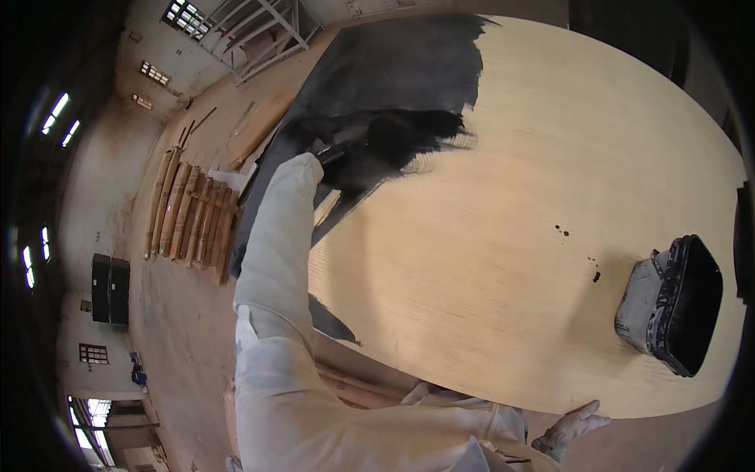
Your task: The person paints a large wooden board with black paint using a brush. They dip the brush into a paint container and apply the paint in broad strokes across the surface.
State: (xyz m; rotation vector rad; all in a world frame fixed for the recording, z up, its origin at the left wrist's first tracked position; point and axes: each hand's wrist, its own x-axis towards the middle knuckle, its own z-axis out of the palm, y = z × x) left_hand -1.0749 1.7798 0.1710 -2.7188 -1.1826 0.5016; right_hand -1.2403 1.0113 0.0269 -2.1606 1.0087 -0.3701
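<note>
A large pale wood-grained panel lies before me, its far left part coated in black paint. My left arm reaches over the left side of the panel, and the sleeve hides most of my left hand. It is closed on a dark tool that looks like a paintbrush, set in the wet black paint. Streaky bristle marks edge the fresh strokes. My right hand, in a stained pale glove, rests by the panel's near edge with fingers stretched out, holding nothing. At the right stands a paint-smeared square bucket, dark inside.
Black drips dot the panel left of the bucket. On the floor to the left lies a stack of long brown wrapped bundles. A metal frame stands at the far left, and a black cabinet-like box stands against the wall.
</note>
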